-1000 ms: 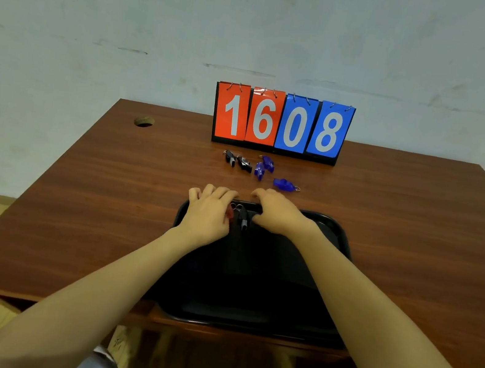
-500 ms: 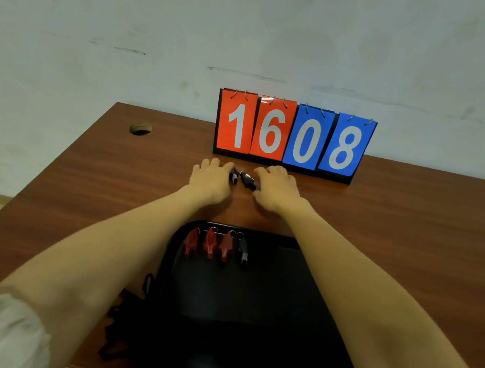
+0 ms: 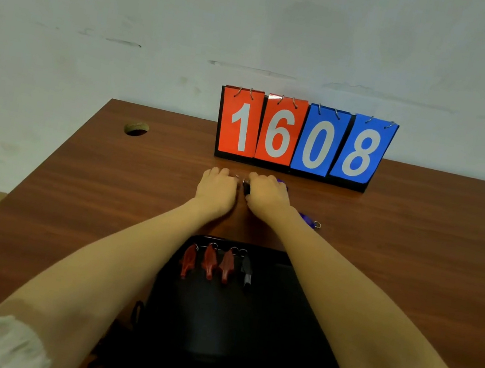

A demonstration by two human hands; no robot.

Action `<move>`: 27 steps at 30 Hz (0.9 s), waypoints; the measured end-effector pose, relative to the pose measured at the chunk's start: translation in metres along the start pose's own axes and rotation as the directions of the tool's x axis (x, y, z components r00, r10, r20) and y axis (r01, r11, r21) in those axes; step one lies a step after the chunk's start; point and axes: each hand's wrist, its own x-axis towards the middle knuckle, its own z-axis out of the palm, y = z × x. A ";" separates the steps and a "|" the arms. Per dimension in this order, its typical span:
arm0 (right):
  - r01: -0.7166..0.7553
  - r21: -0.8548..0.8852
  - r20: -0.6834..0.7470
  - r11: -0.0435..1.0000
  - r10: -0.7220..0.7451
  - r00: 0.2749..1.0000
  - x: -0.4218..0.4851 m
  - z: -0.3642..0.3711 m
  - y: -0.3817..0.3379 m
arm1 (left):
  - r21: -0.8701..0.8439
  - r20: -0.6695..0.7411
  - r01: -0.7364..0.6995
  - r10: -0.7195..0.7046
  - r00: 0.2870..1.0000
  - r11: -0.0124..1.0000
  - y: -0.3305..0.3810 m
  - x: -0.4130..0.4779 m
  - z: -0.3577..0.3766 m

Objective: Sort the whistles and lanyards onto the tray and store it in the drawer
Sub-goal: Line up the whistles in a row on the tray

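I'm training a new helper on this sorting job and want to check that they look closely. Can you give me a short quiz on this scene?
1. True or false: the tray holds three red whistles and one black whistle, in a row.
2. Where are the left hand and the right hand? A) over the tray B) on the table, just in front of the scoreboard C) at a drawer
3. Fill in: the whistle beside the right forearm is ____ in colour.
Key: 1 true; 2 B; 3 blue.
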 end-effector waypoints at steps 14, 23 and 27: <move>-0.023 0.077 -0.230 0.997 0.040 0.972 -0.053 -0.003 -0.018 | -0.290 0.025 0.025 -0.019 1.000 0.957 -0.004 -0.069 -0.022; -0.112 0.166 -0.320 0.980 0.161 0.934 -0.136 -0.025 0.017 | -0.562 -0.080 -0.016 -0.036 0.996 0.827 0.034 -0.132 -0.043; -0.152 0.199 -0.306 0.968 0.209 0.929 -0.170 -0.023 0.032 | -0.445 -0.013 -0.082 0.085 0.996 0.892 0.069 -0.149 -0.041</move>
